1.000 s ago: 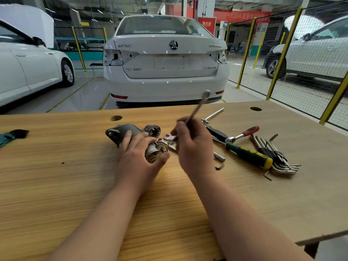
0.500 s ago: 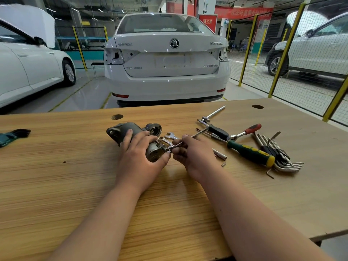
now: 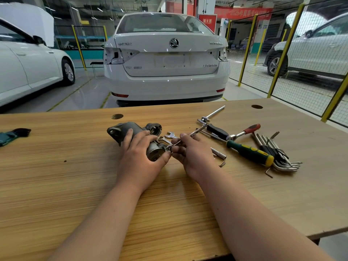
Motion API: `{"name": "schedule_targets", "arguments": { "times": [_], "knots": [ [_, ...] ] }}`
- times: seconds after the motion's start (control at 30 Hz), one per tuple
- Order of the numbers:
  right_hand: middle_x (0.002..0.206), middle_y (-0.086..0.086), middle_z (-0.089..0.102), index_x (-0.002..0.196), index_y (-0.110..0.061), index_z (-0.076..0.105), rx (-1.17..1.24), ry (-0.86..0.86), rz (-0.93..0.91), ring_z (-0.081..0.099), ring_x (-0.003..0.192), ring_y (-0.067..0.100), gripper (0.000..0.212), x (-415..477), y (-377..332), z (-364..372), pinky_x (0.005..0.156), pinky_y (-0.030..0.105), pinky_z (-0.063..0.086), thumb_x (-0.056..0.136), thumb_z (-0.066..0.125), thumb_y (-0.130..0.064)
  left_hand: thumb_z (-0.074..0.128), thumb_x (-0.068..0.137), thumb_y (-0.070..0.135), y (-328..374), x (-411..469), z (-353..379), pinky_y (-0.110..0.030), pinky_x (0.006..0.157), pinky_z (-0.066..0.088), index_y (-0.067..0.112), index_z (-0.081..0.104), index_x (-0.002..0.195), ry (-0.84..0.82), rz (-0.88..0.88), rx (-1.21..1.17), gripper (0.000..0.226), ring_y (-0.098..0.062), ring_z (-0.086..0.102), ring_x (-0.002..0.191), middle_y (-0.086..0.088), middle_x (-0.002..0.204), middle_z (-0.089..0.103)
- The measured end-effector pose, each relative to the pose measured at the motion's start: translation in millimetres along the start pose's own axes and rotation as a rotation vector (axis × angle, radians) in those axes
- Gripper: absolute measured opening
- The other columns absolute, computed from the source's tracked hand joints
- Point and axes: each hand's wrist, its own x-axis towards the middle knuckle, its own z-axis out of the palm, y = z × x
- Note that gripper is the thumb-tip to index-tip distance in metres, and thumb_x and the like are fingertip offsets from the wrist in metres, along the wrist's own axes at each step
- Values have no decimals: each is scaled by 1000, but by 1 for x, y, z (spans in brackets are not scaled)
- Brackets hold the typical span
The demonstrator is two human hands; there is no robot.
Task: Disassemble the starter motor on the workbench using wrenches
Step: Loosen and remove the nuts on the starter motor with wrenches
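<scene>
The grey metal starter motor (image 3: 122,131) lay on its side near the middle of the far edge of the wooden workbench (image 3: 75,185). The left hand (image 3: 139,155) was curled over its body, gripping it. The right hand (image 3: 194,157) pinched a slim silver wrench (image 3: 195,132), whose head met the motor's near end. A green-and-yellow screwdriver (image 3: 250,152) and a bundle of steel hex keys (image 3: 278,157) lay toward the right edge.

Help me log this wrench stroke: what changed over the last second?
The right hand swung its wrench down, from pointing up and away to lying low, with its near end at the end of the starter motor. It kept hold of the wrench throughout. The left hand kept gripping the starter motor, which stayed put on the workbench. The screwdriver and hex keys did not move.
</scene>
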Motion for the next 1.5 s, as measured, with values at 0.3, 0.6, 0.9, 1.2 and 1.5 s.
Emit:
{"name": "schedule_targets", "arguments": {
  "times": [0.3, 0.6, 0.9, 1.2, 1.5],
  "knots": [
    [60, 3, 66, 94, -10, 53, -28, -13, -7, 57, 45, 13, 7, 3, 1, -1, 45, 23, 49, 98, 47, -12, 63, 72, 54, -1, 0, 2, -22, 105, 7, 27, 55, 120, 17, 5, -3, 56, -13, 8, 139, 11, 138, 44],
    [55, 8, 64, 97, 2, 57, 155, 68, 257, 56, 38, 7, 19, 9, 5, 1, 38, 18, 47, 99, 48, -14, 56, 69, 57, 0, 0, 1, -24, 107, 9, 28, 56, 119, 9, 0, -23, 58, -13, 9, 139, 11, 137, 44],
    [48, 8, 62, 93, -2, 51, 153, 60, 289, 57, 38, 9, 10, 12, 6, 0, 37, 18, 46, 98, 48, -10, 61, 70, 53, -3, 0, 3, -24, 107, 10, 28, 57, 118, 17, 4, -39, 54, -13, 10, 139, 11, 135, 45],
    [52, 6, 62, 94, 0, 54, 58, 4, 223, 57, 40, 9, 12, 15, 3, -3, 41, 19, 48, 97, 51, -11, 60, 69, 54, 1, 0, 1, -22, 106, 8, 27, 57, 118, 15, -3, -28, 57, -14, 10, 139, 10, 136, 45],
    [57, -1, 65, 91, -9, 55, -121, -76, -60, 56, 45, 9, 7, 15, 2, -3, 46, 24, 49, 96, 52, -12, 66, 71, 53, 1, 0, 2, -20, 105, 7, 26, 56, 120, 21, 1, 0, 57, -12, 8, 139, 11, 136, 44]
  ]
}}
